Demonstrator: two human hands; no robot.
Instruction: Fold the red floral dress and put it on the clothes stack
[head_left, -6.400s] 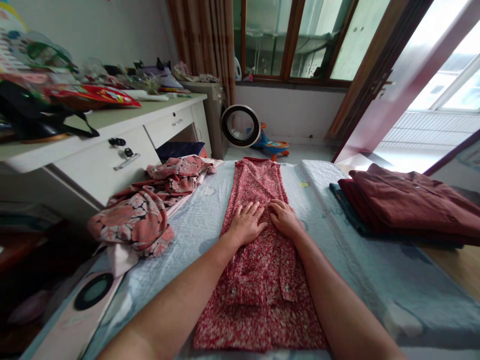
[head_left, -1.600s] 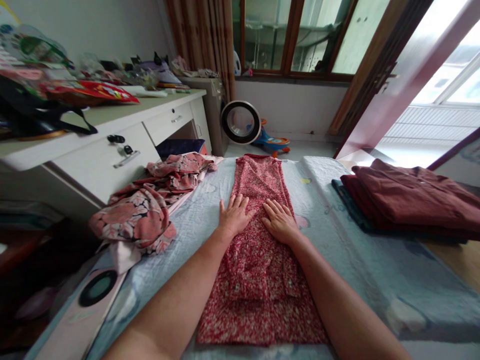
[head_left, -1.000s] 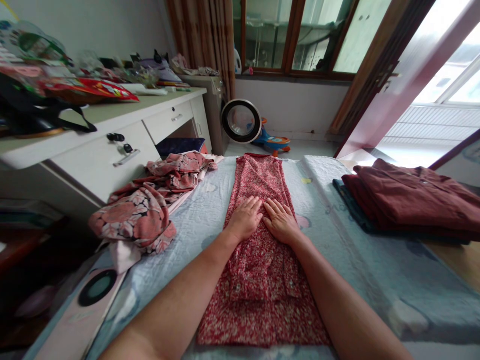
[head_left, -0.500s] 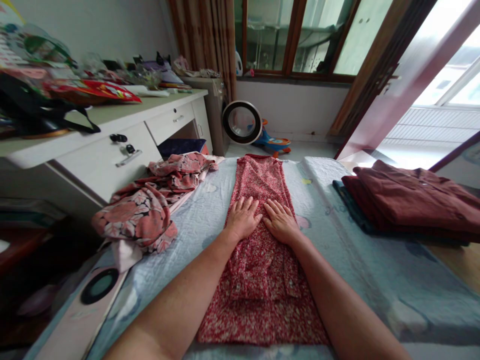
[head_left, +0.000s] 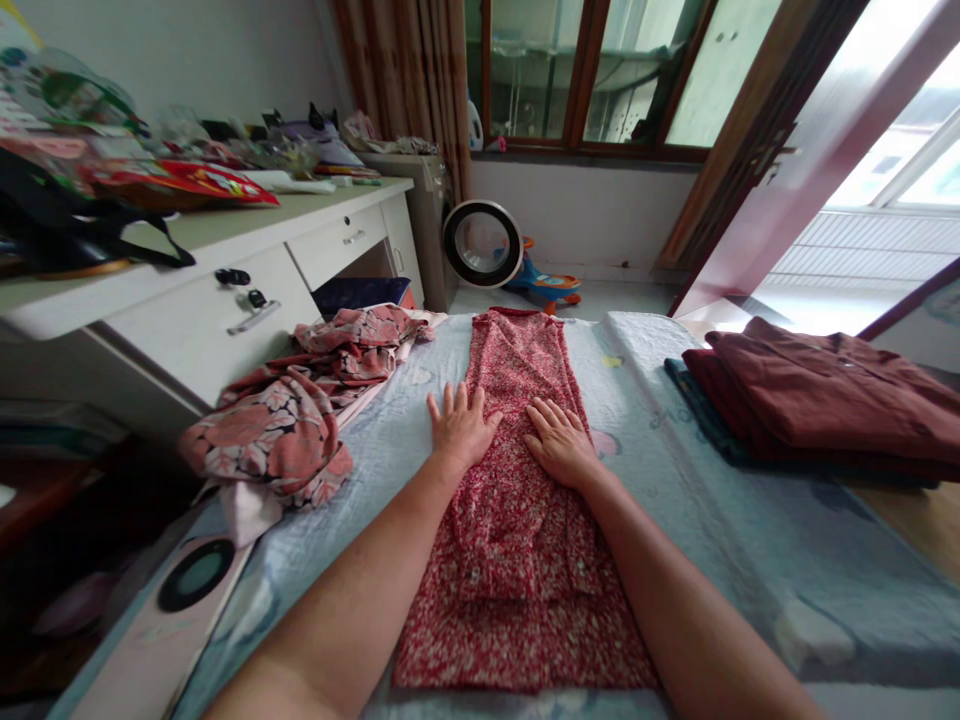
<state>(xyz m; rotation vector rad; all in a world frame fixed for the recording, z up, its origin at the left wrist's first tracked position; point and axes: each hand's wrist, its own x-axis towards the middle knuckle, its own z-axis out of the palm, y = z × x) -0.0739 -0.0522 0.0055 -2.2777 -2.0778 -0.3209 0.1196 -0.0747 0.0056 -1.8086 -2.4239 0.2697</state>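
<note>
Well to the left of the red speckled garment (head_left: 517, 540), a white surface (head_left: 330, 205) with drawers carries a jumble of things, a red packet (head_left: 202, 182) among them. Nearer the garment on that side, a crumpled pink floral cloth (head_left: 277, 430) lies on the blue cover (head_left: 390, 450). The left hand (head_left: 459, 430) is flat and spread wide across the garment's left edge, thumb over the fabric, fingers reaching past it. The garment itself lies lengthwise on the cover, folded narrow. On its right half rests the right hand (head_left: 561, 445), palm down, holding nothing, fingers nearly together. Well to the garment's right sits a stack of folded clothes (head_left: 832, 400), brownish red on top.
</note>
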